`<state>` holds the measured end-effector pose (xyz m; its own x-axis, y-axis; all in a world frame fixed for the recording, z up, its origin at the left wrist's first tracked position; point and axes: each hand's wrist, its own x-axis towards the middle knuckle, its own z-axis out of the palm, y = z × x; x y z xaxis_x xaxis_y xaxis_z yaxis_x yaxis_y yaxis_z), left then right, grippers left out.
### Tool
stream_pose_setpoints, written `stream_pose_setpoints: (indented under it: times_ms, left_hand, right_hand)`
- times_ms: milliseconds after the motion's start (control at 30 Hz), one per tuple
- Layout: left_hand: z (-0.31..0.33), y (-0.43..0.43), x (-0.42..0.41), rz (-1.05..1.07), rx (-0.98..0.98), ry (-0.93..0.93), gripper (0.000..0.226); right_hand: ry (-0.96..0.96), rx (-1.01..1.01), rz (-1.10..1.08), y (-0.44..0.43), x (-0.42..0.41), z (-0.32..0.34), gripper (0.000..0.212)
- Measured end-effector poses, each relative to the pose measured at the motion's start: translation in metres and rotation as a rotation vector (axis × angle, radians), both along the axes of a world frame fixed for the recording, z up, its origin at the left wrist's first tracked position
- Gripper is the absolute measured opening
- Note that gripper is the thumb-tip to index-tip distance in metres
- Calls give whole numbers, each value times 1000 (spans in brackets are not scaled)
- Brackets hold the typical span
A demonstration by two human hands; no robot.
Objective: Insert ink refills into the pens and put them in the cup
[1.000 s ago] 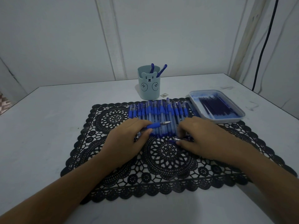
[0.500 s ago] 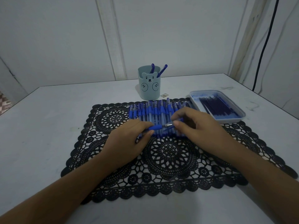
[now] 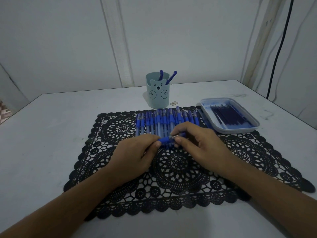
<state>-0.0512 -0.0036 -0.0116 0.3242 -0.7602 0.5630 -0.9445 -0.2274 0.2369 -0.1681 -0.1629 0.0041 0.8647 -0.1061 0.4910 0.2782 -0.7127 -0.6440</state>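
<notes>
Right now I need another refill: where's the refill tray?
Head view: the refill tray sits at right, by the far right corner of the black lace mat, beside the row of pens.

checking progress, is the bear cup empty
No, two blue pens stick out of the top of the cup.

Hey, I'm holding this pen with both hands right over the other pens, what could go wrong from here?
1. The pen is held at its ends by the left hand and right hand, just above the row; a slip could drop it among the rest.
2. A small part coming loose could get lost in the lace mat.
3. The tray looks ink-stained, so the refills may smear fingers.
</notes>
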Motion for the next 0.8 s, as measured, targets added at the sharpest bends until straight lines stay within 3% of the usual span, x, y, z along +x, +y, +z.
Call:
stream_pose_setpoints:
  times_ms: [200, 300, 367, 433, 567, 800]
  left_hand:
    - [2, -5, -3, 19, -12, -157, 35]
    - [7, -5, 2, 62, -26, -307, 31]
    - [14, -5, 11, 94, -57, -311, 31]
    - [29, -6, 17, 137, -129, -176, 31]
    - [78, -19, 37, 268, -399, 93, 19]
    - [136, -87, 119, 310, -615, 478, 5]
  right_hand:
    - [-86, -66, -27, -6, 6, -2, 14]
    - [-65, -56, -42, -12, 9, -6, 27]
    - [-15, -74, -102, -17, 12, -8, 43]
    - [106, -224, -191, -24, 15, -13, 58]
    - [405, -416, -250, -29, 21, -24, 58]
    - [440, -416, -256, -28, 21, -23, 57]
